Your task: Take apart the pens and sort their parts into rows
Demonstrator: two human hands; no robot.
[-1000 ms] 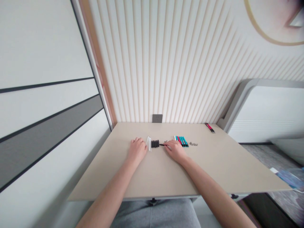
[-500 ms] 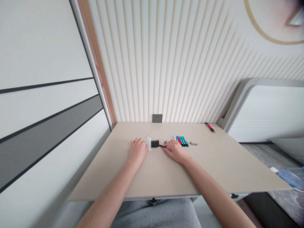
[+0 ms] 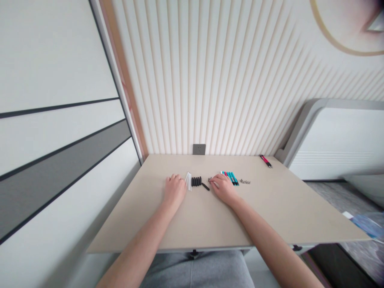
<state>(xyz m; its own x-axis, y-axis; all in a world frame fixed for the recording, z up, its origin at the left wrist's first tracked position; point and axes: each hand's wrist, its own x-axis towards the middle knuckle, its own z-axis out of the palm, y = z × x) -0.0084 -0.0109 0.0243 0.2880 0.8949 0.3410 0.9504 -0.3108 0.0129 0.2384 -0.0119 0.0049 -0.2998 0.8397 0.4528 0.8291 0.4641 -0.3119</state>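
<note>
My left hand (image 3: pixel 174 190) rests palm down on the beige table (image 3: pixel 270 208), its fingertips just left of a small bundle of white sticks (image 3: pixel 188 181). To the right of the sticks stands a tight row of short black cylinders (image 3: pixel 196 181). One black cylinder (image 3: pixel 205 186) lies slanted on its own, a little apart from my right hand (image 3: pixel 223 189), which holds nothing. Those fingertips are next to a few small grey parts (image 3: pixel 210 180). Teal and pink markers (image 3: pixel 229 178) lie just beyond that hand, with small metal screws (image 3: pixel 245 181) to their right.
A red and black pen (image 3: pixel 266 161) lies near the table's far right corner. A grey wall socket (image 3: pixel 199 149) sits above the far edge on a ribbed wall. A white cabinet (image 3: pixel 336 144) stands to the right, and my grey-clad lap (image 3: pixel 195 272) is below the near edge.
My right hand has let go of the black cylinder and moved right, leaving it lying on the table. The cylinder is now slanted and apart from the fingers. My left hand stays put.
</note>
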